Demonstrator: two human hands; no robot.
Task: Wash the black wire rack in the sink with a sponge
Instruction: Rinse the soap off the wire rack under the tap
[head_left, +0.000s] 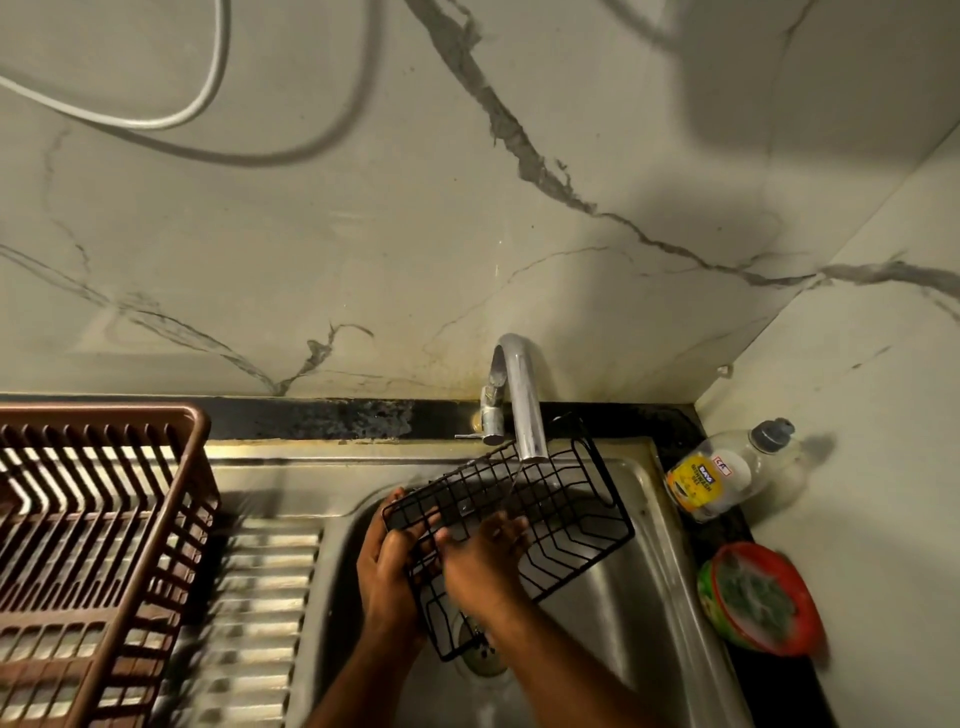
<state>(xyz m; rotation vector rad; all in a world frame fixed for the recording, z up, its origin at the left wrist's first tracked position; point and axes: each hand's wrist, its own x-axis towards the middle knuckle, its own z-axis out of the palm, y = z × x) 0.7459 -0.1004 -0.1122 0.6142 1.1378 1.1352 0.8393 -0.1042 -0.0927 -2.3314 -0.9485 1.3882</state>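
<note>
I am holding the black wire rack (524, 525) over the steel sink basin (613, 613), tilted, with its long axis running from the drain (480, 656) near me up to the far right, toward the curved chrome tap (519, 395). My left hand (389, 566) is gripping the near left edge, fingers curled around the wires. My right hand (483, 556) is lying on the grid just beside it, fingers bent; I cannot tell if a sponge is under it. Both hands are at the near end, so the far end under the spout is asking for a longer reach. A thin stream seems to be falling there. On the right counter are standing a clear dish soap bottle (727, 473) and a round red-rimmed tub (758, 597).
</note>
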